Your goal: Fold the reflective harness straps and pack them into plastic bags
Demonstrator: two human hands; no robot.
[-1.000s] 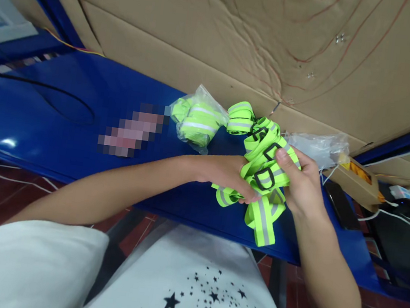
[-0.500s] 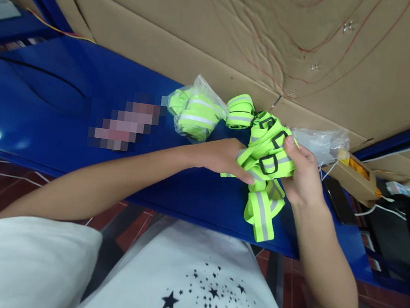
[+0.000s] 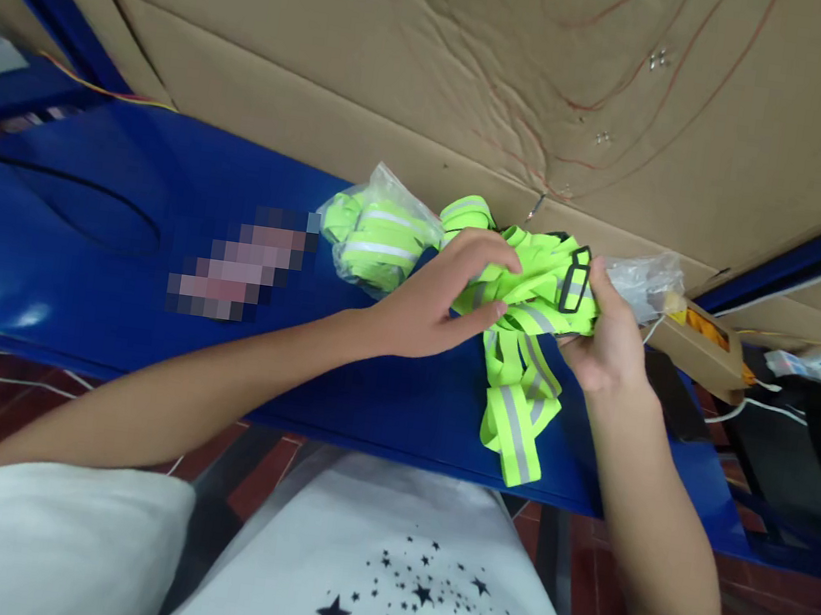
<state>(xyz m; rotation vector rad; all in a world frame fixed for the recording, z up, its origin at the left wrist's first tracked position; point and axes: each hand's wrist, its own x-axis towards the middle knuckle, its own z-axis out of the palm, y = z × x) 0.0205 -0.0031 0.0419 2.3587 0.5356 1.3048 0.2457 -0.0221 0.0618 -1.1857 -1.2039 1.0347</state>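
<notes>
My right hand point(image 3: 610, 339) is closed around the right side of a bunch of neon-yellow reflective straps point(image 3: 537, 264) with grey stripes. A black buckle point(image 3: 575, 281) faces up near my right thumb. My left hand point(image 3: 450, 288) lies against the left side of the bunch, its thumb and fingers spread apart; some of its fingertips are hidden among the straps. Loose strap loops point(image 3: 515, 432) hang down from the bunch to the table's front edge. Just behind my left hand is a rolled reflective strap point(image 3: 468, 211), partly covered.
On the blue table point(image 3: 339, 389) a clear plastic bag point(image 3: 381, 238) holds more rolled straps. Another clear bag point(image 3: 645, 278) lies behind my right hand, beside a cardboard box point(image 3: 704, 346) and a dark phone point(image 3: 675, 398). A cardboard panel point(image 3: 300, 51) with red wires stands behind.
My left hand has lifted its fingers and spread them over the bunch. The buckle by my right thumb has turned more upright. The whole view has shifted slightly.
</notes>
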